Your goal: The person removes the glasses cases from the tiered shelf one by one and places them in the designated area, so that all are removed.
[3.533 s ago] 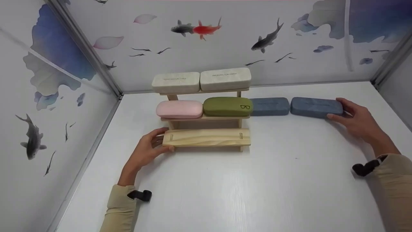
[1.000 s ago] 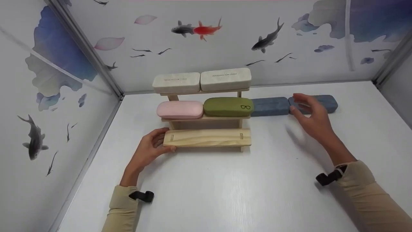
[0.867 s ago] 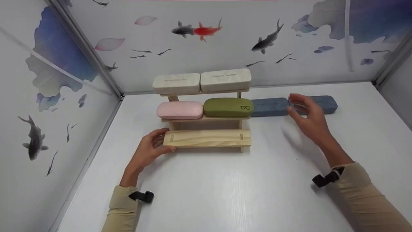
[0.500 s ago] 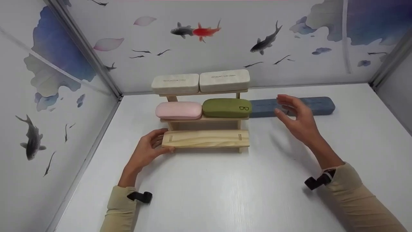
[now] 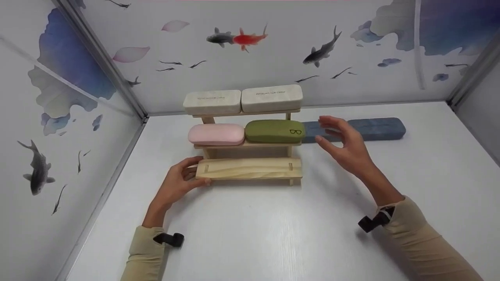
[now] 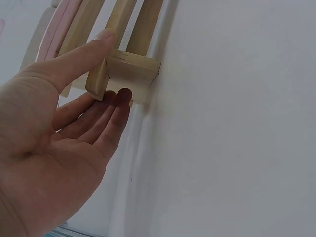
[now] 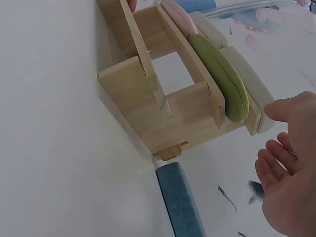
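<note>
My left hand (image 5: 177, 183) grips the left end of the lowest shelf of a three-step wooden rack (image 5: 250, 168); in the left wrist view its thumb lies on the board (image 6: 123, 17) and the fingers curl below. My right hand (image 5: 347, 150), fingers spread and holding nothing, hovers over the left blue glasses case (image 5: 311, 134), partly covering it. The right blue case (image 5: 381, 129) lies end to end with it on the table. A pink case (image 5: 216, 134) and a green glasses case (image 5: 269, 130) share the middle shelf.
Two cream cases (image 5: 213, 102) fill the top shelf, close to the fish-patterned back wall (image 5: 281, 62). A second patterned wall (image 5: 70, 117) stands at the left. The white table (image 5: 254, 234) extends in front of the rack.
The right blue case has slid left against the other blue case. My right hand has let go of it and moved left toward the rack. My left hand has stayed on the shelf.
</note>
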